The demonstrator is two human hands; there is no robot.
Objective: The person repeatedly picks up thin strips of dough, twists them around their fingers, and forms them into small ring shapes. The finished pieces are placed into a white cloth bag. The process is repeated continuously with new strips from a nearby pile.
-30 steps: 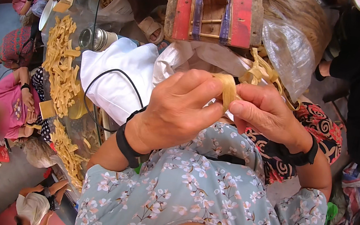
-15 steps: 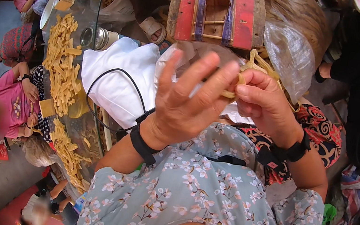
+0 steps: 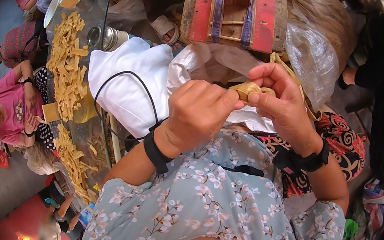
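- Since prev frame: my L hand went from splayed fingers to curled, back in on the strip; my R hand now has its index lifted, thumb still on.
- Grip, L: thumb + index closed on the left end of the yellow strip; other fingers tucked in.
- Grip, R: thumb pressing strip from the near side, approx. its right part; fingertips behind it n/v.
- Strip pos.: betw. both hands, in front of my chest, just above lap level; ends mostly hidden under my fingers.
- Progress: strip is bent over on itself into a small bundle w/ a loop at the R thumb, so folding looks part done, imo. Can't tell if any loose end is left to tuck.
- Just past R hand: loose strips, unfolded.
- Beyond/beside: white sack, white cloth to L w/ black cable over it.
- Further: red board w/ small wooden frame on it; glass table at L w/ heaps of yellow pieces; can't tell if they're folded alike.
- Far L: co-worker in pink top.
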